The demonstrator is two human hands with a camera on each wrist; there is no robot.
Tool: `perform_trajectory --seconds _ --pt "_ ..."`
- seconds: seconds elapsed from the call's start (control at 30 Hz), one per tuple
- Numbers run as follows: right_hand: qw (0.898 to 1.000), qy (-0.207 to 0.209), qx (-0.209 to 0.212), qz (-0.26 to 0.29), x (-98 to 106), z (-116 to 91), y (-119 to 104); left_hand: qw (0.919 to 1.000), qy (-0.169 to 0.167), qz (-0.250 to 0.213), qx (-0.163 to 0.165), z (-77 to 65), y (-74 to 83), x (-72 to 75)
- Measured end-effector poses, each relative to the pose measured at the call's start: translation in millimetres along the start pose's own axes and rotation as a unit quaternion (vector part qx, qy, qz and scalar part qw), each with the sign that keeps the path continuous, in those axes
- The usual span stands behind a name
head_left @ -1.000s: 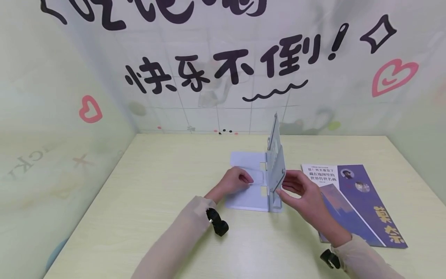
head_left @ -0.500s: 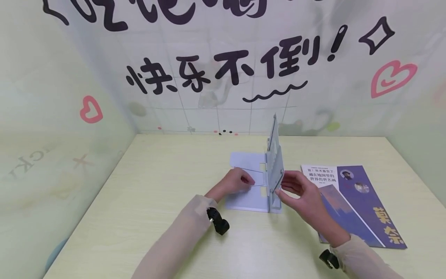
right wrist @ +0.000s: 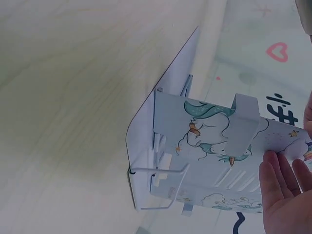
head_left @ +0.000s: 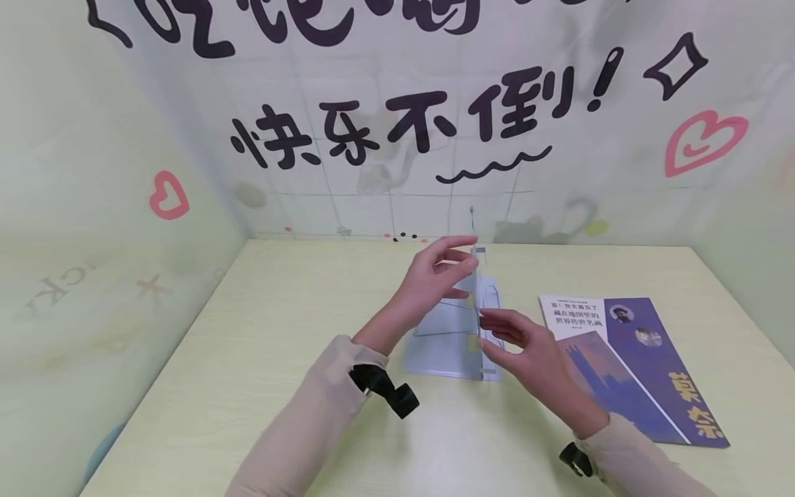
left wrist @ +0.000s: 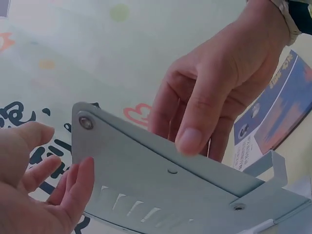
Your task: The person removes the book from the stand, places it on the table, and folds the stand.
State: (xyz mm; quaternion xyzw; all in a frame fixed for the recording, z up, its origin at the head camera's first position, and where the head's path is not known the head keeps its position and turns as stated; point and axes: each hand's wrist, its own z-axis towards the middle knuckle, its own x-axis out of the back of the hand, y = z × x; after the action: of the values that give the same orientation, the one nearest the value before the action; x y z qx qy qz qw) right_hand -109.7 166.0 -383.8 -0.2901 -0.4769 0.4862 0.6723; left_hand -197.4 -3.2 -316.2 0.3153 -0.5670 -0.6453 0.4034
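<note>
While the metal stand (head_left: 446, 351) sits unfolded at five o'clock in the head view, the right hand (head_left: 531, 352) pinches its upright panel (left wrist: 156, 180); at ten o'clock, the left hand's (head_left: 427, 283) fingers are slack. At three o'clock lies a book (head_left: 642, 369).

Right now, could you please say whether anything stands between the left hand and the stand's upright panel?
Nothing visible does: in the left wrist view, the left hand has fingers right at the upright panel, no object between, though contact is uncertain. The book lies on the panel's other side, out of the way.
</note>
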Motion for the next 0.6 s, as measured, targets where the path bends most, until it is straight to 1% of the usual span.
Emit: perform_trajectory --seconds 0.07,0.17,0.23,0.33,0.47,0.6 --pt "1.0 0.001 0.018 -0.007 -6.6 1.2 0.0 0.9998 0.014 -0.003 0.011 -2.4 2.8 2.6" --pt "0.999 -0.008 0.034 -0.013 -16.1 4.2 -0.1 0.9976 0.057 0.0 0.038 -6.9 2.2 9.1" --pt "0.999 -0.021 0.035 -0.011 -21.3 7.2 -0.6 0.9945 0.088 0.006 0.057 -10.3 0.6 15.2" --pt "0.999 -0.046 0.026 -0.008 -27.0 12.4 -1.3 0.9891 0.122 0.014 0.081 -15.4 -2.1 26.0" --pt "0.997 -0.079 0.018 -0.006 -33.3 20.0 -1.2 0.9827 0.149 0.021 0.109 -22.2 -6.4 40.8" --pt "0.994 -0.109 0.01 -0.02 -40.3 26.4 -0.4 0.9769 0.159 0.021 0.141 -28.9 -13.0 54.9"
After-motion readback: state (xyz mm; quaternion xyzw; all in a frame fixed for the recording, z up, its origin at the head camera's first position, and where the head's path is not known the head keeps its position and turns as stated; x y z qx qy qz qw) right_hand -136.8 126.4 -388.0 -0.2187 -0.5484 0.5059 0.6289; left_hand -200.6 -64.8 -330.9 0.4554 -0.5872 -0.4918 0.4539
